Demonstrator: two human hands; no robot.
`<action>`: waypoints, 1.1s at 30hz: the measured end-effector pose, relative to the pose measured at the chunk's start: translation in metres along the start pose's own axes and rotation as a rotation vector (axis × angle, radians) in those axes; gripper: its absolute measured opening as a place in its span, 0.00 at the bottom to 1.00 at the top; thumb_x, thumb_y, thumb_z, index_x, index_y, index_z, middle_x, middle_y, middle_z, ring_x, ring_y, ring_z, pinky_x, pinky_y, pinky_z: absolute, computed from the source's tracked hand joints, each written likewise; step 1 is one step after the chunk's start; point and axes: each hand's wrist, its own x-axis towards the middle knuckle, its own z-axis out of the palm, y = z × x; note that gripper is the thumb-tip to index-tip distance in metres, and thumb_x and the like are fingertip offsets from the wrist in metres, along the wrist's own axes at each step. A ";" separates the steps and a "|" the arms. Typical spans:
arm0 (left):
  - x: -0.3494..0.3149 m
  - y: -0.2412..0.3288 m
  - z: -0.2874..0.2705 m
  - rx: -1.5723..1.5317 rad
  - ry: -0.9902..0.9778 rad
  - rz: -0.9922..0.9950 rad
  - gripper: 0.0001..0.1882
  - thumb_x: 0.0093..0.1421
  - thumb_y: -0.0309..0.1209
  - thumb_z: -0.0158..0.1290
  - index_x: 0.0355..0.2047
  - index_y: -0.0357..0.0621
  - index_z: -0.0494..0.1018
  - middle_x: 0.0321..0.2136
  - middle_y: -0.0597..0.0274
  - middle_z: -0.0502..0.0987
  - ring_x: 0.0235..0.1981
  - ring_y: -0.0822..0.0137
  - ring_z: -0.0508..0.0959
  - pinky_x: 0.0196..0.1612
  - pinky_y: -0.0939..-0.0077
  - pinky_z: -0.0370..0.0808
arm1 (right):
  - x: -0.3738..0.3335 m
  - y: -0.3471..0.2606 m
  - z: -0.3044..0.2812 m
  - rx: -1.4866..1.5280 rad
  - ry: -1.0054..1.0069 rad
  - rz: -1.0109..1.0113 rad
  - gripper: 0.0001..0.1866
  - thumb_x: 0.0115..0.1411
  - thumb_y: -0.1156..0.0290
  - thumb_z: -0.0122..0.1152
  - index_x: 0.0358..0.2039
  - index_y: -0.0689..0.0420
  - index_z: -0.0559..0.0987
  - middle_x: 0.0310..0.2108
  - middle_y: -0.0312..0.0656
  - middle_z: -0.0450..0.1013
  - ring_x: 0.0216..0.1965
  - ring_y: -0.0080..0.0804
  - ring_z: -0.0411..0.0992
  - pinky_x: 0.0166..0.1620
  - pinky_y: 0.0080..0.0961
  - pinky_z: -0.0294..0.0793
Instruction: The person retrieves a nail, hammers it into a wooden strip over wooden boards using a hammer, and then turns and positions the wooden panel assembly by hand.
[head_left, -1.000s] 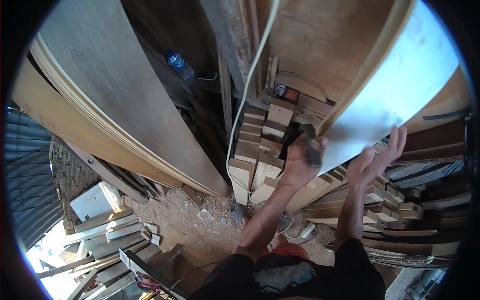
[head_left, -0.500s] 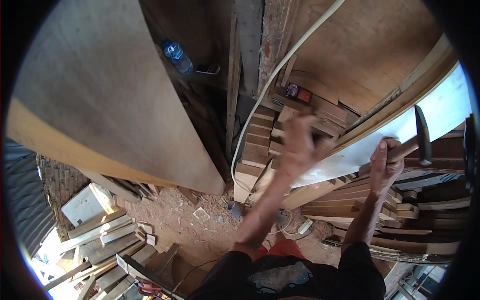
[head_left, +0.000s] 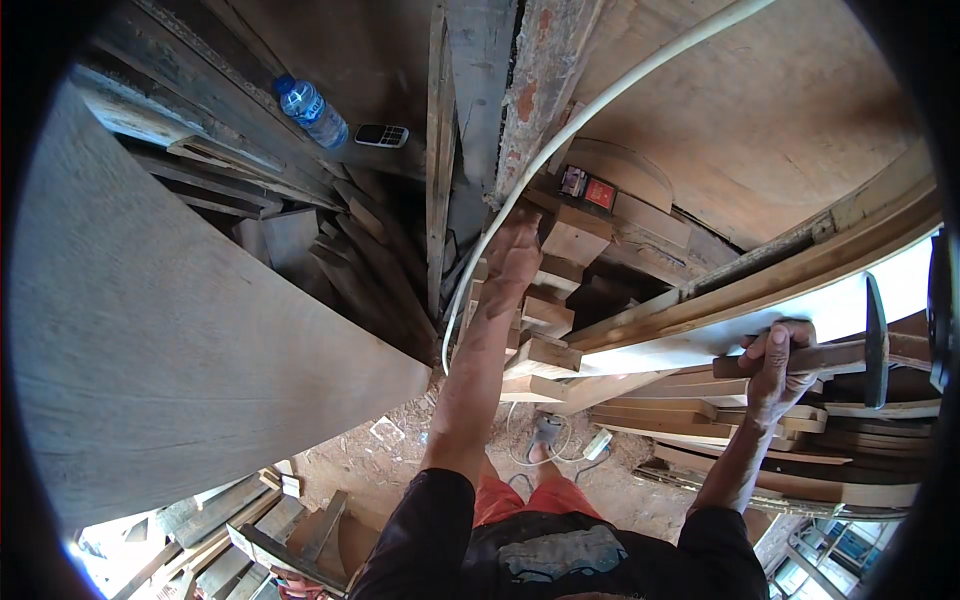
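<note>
In my right hand [head_left: 778,358] I grip a hammer [head_left: 840,358] by its wooden handle. Its long dark metal head stands out to the right, over a pale curved panel [head_left: 690,352] edged with wood strips. My left hand [head_left: 516,250] reaches away from me, to the far end of a row of wooden blocks [head_left: 548,316]. Its fingers point down in shadow among the blocks, so I cannot see whether they hold one. A small red and dark pack [head_left: 588,188] lies just beyond the blocks, right of this hand.
A white hose [head_left: 600,103] curves past my left hand. At left stands a large bent plywood sheet [head_left: 230,360]. Beyond it are a water bottle [head_left: 311,110] and a mobile phone [head_left: 381,135]. Curved timber pieces [head_left: 860,470] are stacked at right. Wood scraps and shavings cover the floor [head_left: 390,450].
My left hand has moved left and away, over the blocks' far end. The hammer has turned in my right hand, its head now lower and farther right. My view has shifted too.
</note>
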 end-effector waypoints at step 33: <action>0.004 -0.010 -0.009 -0.107 0.044 0.212 0.17 0.52 0.19 0.56 0.42 0.49 0.77 0.41 0.53 0.76 0.37 0.49 0.79 0.38 0.56 0.78 | 0.000 0.002 0.007 -0.004 0.046 -0.050 0.12 0.66 0.64 0.59 0.31 0.58 0.71 0.17 0.36 0.68 0.13 0.19 0.64 0.23 0.19 0.73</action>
